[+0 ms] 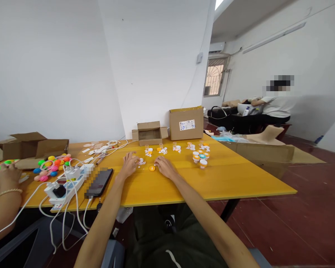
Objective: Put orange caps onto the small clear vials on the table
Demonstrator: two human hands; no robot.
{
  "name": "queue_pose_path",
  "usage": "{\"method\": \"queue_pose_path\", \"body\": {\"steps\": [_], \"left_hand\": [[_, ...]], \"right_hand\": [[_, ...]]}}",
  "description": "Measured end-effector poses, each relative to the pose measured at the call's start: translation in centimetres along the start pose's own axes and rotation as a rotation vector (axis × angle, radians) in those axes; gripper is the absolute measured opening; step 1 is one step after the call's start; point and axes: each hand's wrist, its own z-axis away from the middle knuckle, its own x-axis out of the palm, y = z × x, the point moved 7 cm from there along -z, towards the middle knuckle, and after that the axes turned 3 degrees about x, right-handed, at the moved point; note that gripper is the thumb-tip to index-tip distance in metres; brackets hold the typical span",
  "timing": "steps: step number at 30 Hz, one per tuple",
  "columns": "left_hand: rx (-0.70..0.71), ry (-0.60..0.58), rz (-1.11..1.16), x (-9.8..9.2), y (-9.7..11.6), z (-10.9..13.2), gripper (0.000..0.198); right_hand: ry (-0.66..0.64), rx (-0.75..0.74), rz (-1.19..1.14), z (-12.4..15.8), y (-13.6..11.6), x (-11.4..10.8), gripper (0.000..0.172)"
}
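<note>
My left hand (130,163) is over the table beside a small heap of white plastic pieces (142,161), its fingers curved and apart. My right hand (165,166) has its fingertips pinched together around what looks like a small white piece (155,164). On the tabletop between the hands lies an orange round disc (152,168) with a white mark at its centre. Beyond them runs a row of similar small heaps, among them white parts (149,151) and an orange disc (159,149). To the right, several small lidded cups (203,163) with white, orange and teal tops stand grouped.
An open cardboard box (150,136) and a taller labelled carton (186,124) stand at the back. A phone (100,182), a power strip (72,188) and cables lie left. Another person's hand (8,175) is near colourful balls (54,163). Someone sits far right.
</note>
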Motion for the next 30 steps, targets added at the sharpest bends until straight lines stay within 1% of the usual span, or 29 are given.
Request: {"method": "queue_pose_path", "body": {"steps": [5, 10, 14, 23, 30], "left_hand": [[-0.013, -0.035, -0.010, -0.27, 0.54, -0.01, 0.021], [-0.014, -0.060, -0.006, -0.43, 0.79, -0.03, 0.017], [-0.020, -0.071, -0.007, -0.41, 0.86, -0.05, 0.016], [-0.042, -0.116, -0.001, -0.07, 0.58, 0.00, 0.009], [-0.046, -0.150, 0.021, 0.43, 0.20, -0.09, 0.008]], "right_hand": [[0.003, -0.028, -0.001, -0.07, -0.07, 0.25, 0.014], [0.011, -0.007, 0.024, -0.18, 0.14, 0.54, 0.014], [0.007, -0.028, 0.030, -0.17, 0.13, 0.58, 0.013], [0.006, -0.019, 0.036, -0.25, 0.35, 0.58, 0.011], [0.030, -0.003, 0.003, -0.28, 0.67, 0.62, 0.011]]}}
